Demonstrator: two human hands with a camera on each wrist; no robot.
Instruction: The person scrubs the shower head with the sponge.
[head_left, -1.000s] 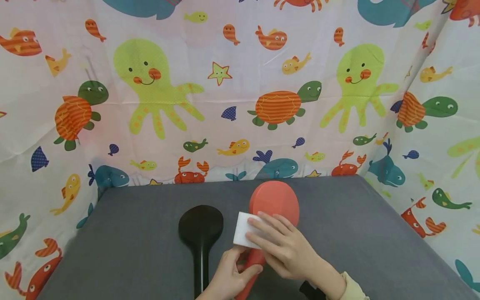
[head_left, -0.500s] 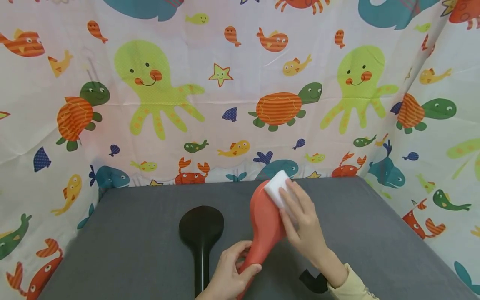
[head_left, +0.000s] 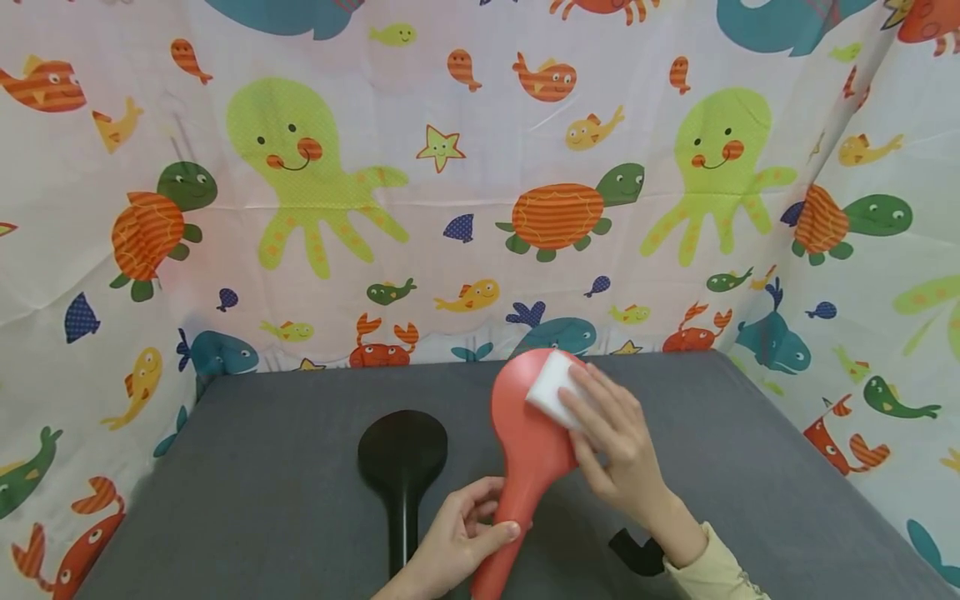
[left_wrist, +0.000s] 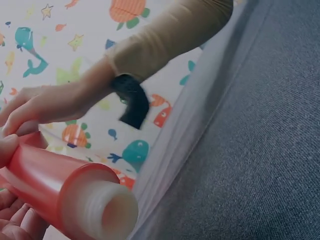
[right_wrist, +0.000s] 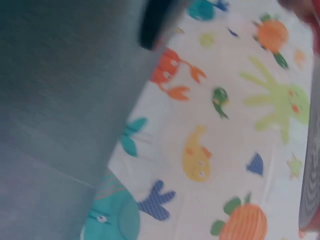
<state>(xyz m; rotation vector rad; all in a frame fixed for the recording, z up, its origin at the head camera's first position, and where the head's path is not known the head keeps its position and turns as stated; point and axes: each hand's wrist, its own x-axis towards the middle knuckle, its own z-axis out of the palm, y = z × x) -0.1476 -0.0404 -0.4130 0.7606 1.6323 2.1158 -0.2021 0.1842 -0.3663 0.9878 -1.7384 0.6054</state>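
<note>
In the head view my left hand grips the handle of a red hand shower head, thumb over its front. The round head is tilted up above the table. My right hand holds a white sponge block against the upper right of its broad round face. In the left wrist view, the hollow, threaded whitish end of the red handle points toward the camera. The right wrist view shows mostly curtain and table, with a sliver of red at the top right edge.
A black hand shower head lies on the grey-covered table, left of my hands. A black strap hangs at my right wrist. Behind and along the sides stands a white curtain printed with sea animals.
The right hand has moved the sponge up from the lower left of the red shower head onto its round face. The shower head has turned and lifted slightly; the left hand keeps its grip.
</note>
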